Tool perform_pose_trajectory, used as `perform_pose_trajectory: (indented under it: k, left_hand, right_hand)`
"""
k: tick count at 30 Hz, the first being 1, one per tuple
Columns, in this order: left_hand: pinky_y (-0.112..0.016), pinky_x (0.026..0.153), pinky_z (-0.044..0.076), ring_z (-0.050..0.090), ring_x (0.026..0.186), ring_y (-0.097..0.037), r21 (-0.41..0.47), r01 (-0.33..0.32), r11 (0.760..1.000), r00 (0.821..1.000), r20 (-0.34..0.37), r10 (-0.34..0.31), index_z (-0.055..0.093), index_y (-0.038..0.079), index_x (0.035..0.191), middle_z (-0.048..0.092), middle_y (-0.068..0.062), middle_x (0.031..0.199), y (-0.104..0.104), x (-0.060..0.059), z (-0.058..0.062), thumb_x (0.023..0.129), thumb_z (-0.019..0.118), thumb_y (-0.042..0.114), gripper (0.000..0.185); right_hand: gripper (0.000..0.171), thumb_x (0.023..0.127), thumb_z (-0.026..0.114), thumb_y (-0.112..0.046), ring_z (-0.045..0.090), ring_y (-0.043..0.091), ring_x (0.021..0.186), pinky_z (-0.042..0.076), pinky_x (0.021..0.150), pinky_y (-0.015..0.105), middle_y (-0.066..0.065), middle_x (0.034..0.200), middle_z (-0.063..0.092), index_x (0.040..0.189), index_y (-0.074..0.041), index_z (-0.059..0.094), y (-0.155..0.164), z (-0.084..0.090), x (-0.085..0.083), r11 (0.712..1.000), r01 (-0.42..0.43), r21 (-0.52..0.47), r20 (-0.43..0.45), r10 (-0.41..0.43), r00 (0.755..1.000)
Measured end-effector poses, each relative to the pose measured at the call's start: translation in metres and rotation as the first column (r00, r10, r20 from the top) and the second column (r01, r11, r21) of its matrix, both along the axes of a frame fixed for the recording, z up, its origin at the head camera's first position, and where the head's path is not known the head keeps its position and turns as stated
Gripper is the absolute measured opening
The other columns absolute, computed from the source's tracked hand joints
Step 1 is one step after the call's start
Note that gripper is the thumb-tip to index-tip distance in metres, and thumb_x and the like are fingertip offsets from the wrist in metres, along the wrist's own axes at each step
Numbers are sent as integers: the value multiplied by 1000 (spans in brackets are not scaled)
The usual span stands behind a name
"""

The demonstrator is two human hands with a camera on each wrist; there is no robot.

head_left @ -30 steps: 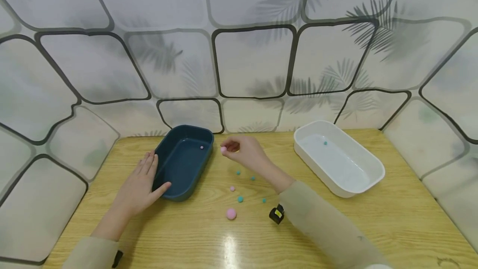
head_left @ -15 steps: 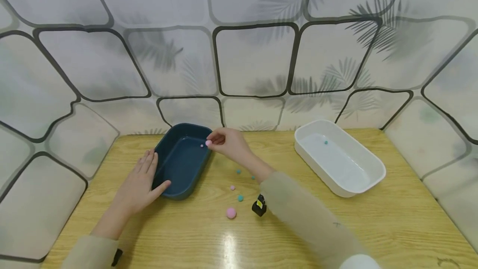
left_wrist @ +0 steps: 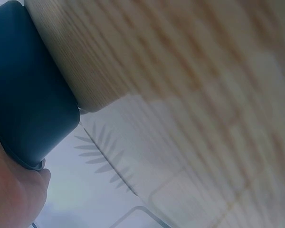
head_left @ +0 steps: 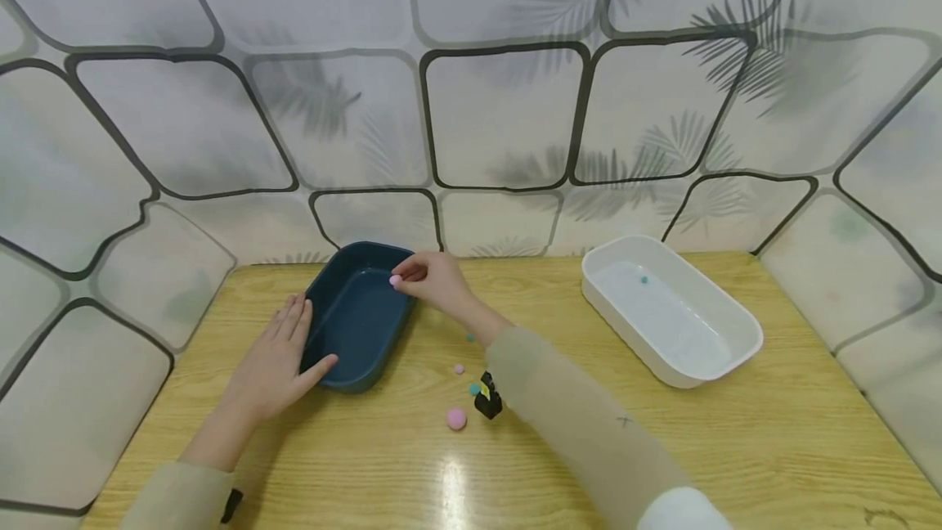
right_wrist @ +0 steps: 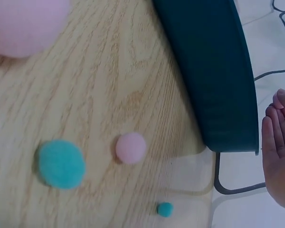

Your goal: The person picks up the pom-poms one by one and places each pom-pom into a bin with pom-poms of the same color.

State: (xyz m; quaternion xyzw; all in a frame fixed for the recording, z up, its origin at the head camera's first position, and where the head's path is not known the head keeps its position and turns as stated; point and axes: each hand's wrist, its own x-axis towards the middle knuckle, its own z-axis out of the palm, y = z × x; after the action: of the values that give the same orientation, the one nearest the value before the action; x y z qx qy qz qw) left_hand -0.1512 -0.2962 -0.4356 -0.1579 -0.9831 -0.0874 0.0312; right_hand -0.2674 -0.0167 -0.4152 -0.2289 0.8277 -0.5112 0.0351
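Hidden, cropped and blurred parts

In the head view the right sleeve (head_left: pixel 574 415) covers part of a teal ball (head_left: pixel 473 388) at its 9 o'clock. The left wrist view shows a blurred tabletop (left_wrist: pixel 190 80), and the left hand (left_wrist: pixel 12 187) cut off at 8 o'clock. In the right wrist view a big pink ball (right_wrist: pixel 23 21) is cropped at 11 o'clock.

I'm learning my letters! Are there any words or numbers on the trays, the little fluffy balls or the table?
No words or numbers can be read anywhere.
Dark blue tray: plain.
White tray: plain.
Pink ball pinched by the right hand: plain.
Small black thing with a yellow patch at the right sleeve: too small to read.
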Motion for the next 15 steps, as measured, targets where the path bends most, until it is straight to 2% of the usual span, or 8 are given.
perform_pose_trajectory:
  k: [10, 15]
  left_hand:
    - [-63, 131, 23, 19, 161, -52, 1, 2, 1000, 1000, -4, -2, 21, -15, 163, 18, -35, 172, 0, 0, 1, 104, 57, 59, 101]
    - [-63, 131, 23, 18, 162, -51, 1, 1, 1000, 1000, -3, -1, 20, -15, 163, 17, -35, 173, 1, 1, 2, 104, 57, 58, 101]
  right_hand:
    - [20, 99, 77, -16, 75, 25, 98, 60, 79, 21, 13, 110, 79, 116, -5, 80, -7, -4, 1, 1000, -16, -6, 41, 16, 999]
    - [19, 101, 76, -17, 75, 24, 99, 60, 82, 21, 12, 110, 79, 115, -5, 79, -10, -5, 3, 998, -21, 63, 11, 21, 1000]
